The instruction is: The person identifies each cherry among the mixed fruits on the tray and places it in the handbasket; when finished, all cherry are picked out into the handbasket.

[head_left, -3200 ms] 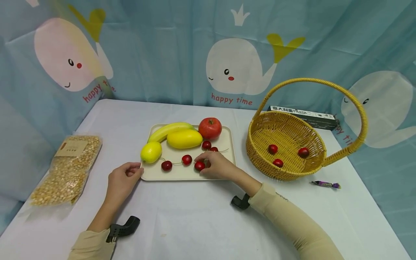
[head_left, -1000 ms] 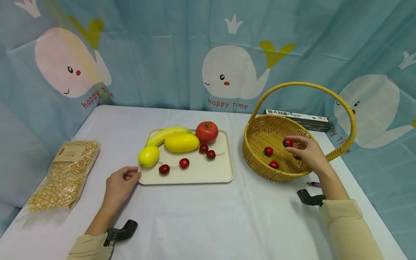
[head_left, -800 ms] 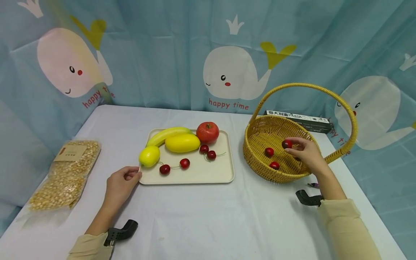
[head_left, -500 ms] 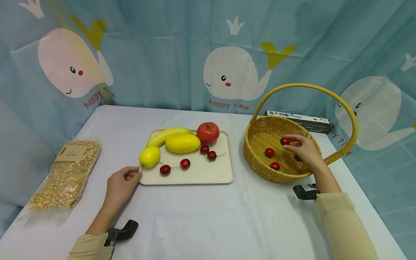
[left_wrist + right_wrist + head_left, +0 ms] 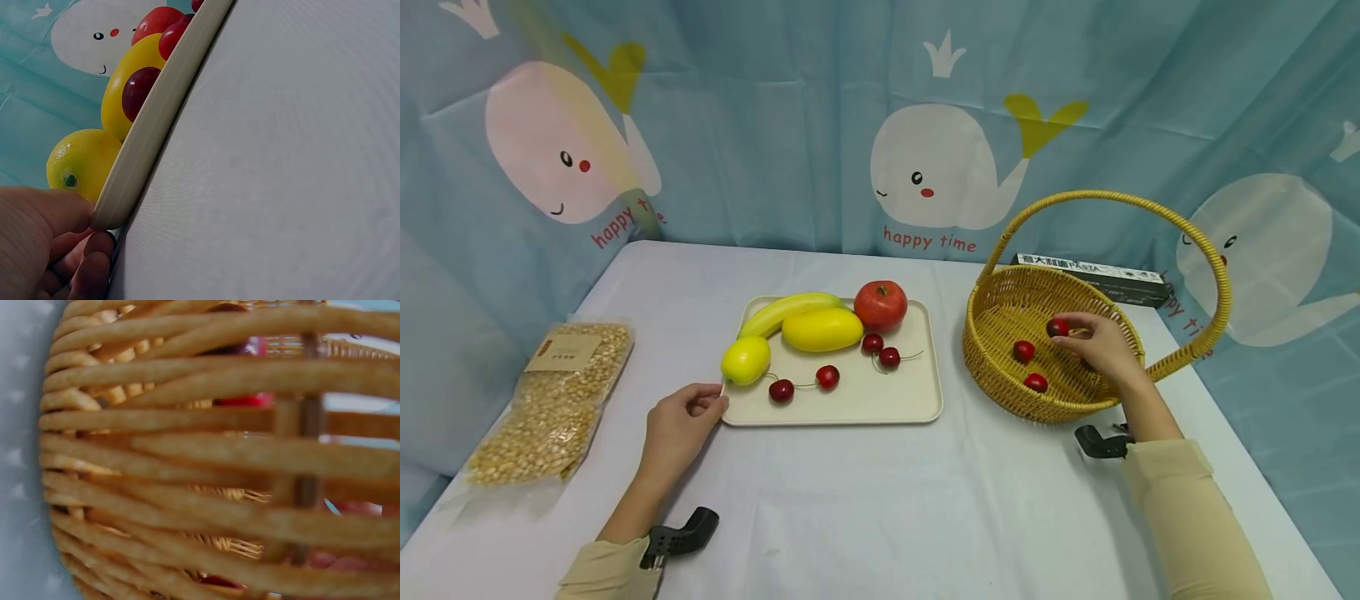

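Observation:
My right hand (image 5: pixel 1107 352) reaches over the near right rim of the yellow wicker basket (image 5: pixel 992 385) and pinches a dark red cherry (image 5: pixel 1057 327) between thumb and fingers. Two cherries, one (image 5: pixel 1023 351) and another (image 5: pixel 1036 382), lie on the basket's floor; one more is mostly hidden behind the hand. In the right wrist view the basket's weave (image 5: pixel 187 450) covers nearly everything, fingers included. My left hand (image 5: pixel 681 427) grips the near left corner of the cream tray (image 5: pixel 865 410), thumb by the lemon (image 5: pixel 84 159). Several stemmed cherries (image 5: pixel 827 377) lie on that tray.
The tray also bears a banana (image 5: pixel 778 312), a yellow mango-shaped fruit (image 5: pixel 822 330) and a red apple-like fruit (image 5: pixel 881 306). At left lies a bag of corn kernels (image 5: pixel 553 408). A pasta box (image 5: pixel 1123 285) sits behind the basket, whose tall handle (image 5: pixel 1105 196) arches overhead.
My right hand has carried a cherry from the tray rightward to the basket, then shifted slightly left within it. The left hand has stayed at the tray's corner.

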Tool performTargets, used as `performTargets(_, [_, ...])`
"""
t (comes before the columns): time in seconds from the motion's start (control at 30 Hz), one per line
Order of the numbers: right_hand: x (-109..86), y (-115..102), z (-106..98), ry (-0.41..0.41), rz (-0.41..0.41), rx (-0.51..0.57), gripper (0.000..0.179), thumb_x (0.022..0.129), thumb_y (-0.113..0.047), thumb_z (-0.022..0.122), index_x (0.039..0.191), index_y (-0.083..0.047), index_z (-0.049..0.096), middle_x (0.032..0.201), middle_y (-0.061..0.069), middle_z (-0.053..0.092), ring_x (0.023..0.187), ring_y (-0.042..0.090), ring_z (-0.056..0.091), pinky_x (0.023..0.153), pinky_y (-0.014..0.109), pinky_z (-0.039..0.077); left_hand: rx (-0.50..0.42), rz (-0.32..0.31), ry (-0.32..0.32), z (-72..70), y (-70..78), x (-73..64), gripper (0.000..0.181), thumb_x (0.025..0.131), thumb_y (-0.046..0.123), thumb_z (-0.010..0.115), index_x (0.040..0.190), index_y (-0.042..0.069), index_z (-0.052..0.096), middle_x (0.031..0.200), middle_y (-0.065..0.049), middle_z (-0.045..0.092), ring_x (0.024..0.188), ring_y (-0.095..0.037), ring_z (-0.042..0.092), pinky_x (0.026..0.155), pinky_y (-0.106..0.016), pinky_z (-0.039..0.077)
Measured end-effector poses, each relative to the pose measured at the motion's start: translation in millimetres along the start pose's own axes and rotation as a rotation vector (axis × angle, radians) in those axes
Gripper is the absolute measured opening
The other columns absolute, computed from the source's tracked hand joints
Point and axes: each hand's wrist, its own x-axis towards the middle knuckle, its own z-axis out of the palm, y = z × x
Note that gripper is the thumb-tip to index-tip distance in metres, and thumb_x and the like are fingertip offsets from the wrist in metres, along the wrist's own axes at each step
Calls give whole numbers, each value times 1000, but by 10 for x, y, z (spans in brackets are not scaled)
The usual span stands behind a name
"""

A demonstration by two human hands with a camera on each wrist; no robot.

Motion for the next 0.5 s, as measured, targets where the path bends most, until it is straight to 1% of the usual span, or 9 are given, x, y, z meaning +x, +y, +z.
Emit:
performTargets(0.13, [21, 11, 13, -5, -6, -52, 47, 86, -25, 66, 125, -2, 53, 117, 19, 54, 85, 23, 50, 65, 25, 45, 0, 0, -4, -2, -3, 2, 24, 85, 15, 64, 102, -2, 66, 80, -9, 63, 68, -15, 52, 55, -15, 41])
performTargets(0.23, [31, 20, 24, -11, -26, -86, 47, 86, -25, 66, 123, 0, 54, 116, 21, 54, 87, 26, 51, 66, 25, 45, 0, 0, -5, -3, -5, 5, 24, 85, 15, 64, 102, -2, 66, 80, -9, 63, 68, -15, 52, 55, -15, 40])
performTargets(0.37, [43, 38, 36, -26, -53, -154, 45, 86, -24, 66, 122, 1, 55, 116, 24, 54, 91, 31, 53, 69, 30, 44, -2, 1, -5, -4, -6, 5, 24, 85, 16, 64, 102, -1, 66, 80, -9, 63, 68, -14, 52, 55, -15, 40])
performTargets(0.5, [52, 57, 45, -45, -53, -207, 45, 86, -23, 66, 122, 1, 55, 117, 25, 53, 94, 33, 52, 74, 38, 44, -2, 0, -6, 1, -8, 7, 24, 85, 16, 64, 102, -1, 66, 80, -8, 62, 68, -15, 51, 55, -15, 40])
